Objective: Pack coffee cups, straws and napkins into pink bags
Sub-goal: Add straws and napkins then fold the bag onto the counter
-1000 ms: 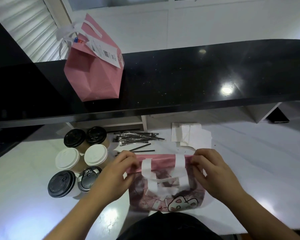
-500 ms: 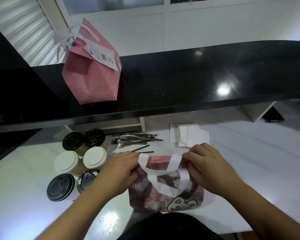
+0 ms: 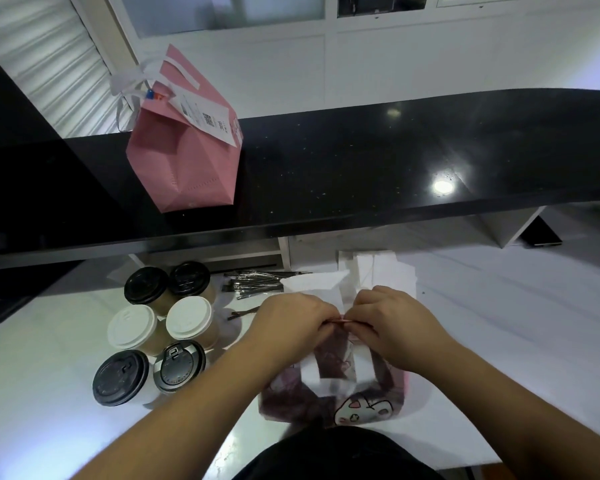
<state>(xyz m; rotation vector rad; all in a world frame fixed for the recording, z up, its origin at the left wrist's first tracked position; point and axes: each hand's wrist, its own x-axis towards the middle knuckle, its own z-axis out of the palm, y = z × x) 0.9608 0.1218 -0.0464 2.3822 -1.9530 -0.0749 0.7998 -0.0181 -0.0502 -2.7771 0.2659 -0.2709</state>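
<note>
Pinching the rim of the flat pink cartoon-printed bag (image 3: pixel 333 393) at six o'clock on the white counter (image 3: pixel 499 341), my left grip (image 3: pixel 293 323) and right grip (image 3: pixel 392 325) should peel its two layers apart evenly.

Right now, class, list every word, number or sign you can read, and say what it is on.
Receipt on the pink bag on the black counter: a QR code and print, too small to read.
Cup lids: embossed marks, unreadable.
Pink bag in the hands: a cartoon face, no legible words.
</note>
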